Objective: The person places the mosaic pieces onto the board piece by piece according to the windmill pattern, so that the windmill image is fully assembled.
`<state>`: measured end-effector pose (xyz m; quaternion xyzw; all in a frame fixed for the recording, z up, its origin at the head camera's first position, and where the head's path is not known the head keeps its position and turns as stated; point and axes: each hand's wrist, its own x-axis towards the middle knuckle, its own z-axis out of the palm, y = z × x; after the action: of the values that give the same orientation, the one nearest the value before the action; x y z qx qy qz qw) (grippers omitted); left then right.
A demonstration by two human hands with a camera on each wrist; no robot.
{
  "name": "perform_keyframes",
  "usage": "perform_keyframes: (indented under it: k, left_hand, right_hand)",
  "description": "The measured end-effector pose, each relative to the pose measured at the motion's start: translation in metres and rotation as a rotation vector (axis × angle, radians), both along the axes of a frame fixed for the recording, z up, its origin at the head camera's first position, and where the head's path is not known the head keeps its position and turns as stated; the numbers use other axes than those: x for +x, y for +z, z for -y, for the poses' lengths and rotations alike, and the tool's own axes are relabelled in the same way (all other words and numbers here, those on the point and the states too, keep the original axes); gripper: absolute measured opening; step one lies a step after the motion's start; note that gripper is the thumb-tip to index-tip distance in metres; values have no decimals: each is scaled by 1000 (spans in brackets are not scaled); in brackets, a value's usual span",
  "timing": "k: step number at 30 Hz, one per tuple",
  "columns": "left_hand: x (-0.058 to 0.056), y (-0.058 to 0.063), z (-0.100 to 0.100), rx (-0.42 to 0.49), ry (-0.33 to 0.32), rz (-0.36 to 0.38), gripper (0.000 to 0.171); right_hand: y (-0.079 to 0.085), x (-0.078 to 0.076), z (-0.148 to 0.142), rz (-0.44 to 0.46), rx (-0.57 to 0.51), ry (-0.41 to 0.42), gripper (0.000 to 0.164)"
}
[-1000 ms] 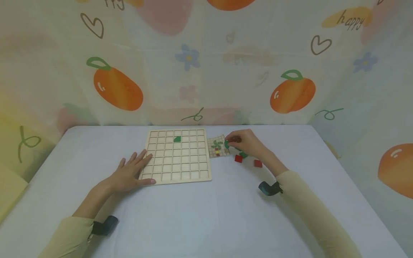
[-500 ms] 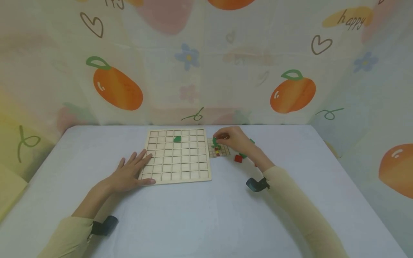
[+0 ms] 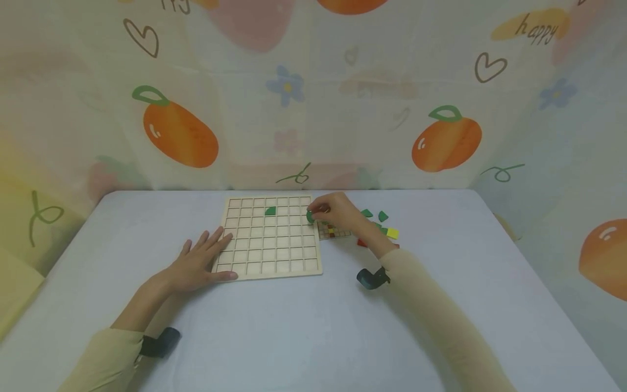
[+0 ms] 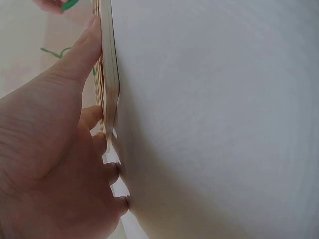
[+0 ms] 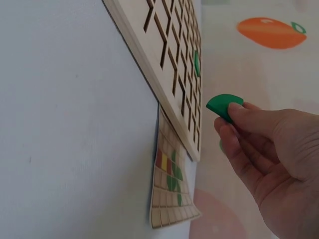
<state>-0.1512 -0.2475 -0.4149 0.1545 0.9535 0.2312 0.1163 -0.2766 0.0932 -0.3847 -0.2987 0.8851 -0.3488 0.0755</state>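
Observation:
A square wooden grid board lies on the white table. One green quarter-circle piece sits in a cell of its upper part. My left hand rests on the board's left edge, fingers spread, thumb on the near corner. Between thumb and fingers my right hand pinches a green quarter-round tile, held over the board's right edge. Beneath that hand, a pattern card printed with green, red and yellow shapes lies against the board; in the head view the hand partly covers it.
Right of the card lie loose pieces: green ones, a yellow square and red ones partly hidden by the right forearm. A fruit-print cloth hangs behind the table.
My right hand has moved left with the green tile, from beside the card to the board's right edge. More loose pieces show behind it. The left hand stays put.

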Motion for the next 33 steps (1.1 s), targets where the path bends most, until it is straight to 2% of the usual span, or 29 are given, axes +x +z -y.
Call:
perform_keyframes:
  k: [11,17,33]
  left_hand:
    - [1,1,-1,7,-2,-4,100]
    - [0,1,0,6,-4,-8,99]
    - [0,0,1,2,-8,0,100]
  right_hand:
    - [0,-3,28,10,29,-7,21]
    - [0,-5,43,29,13,28,21]
    - [-6,-16,68,31,45,45,20]
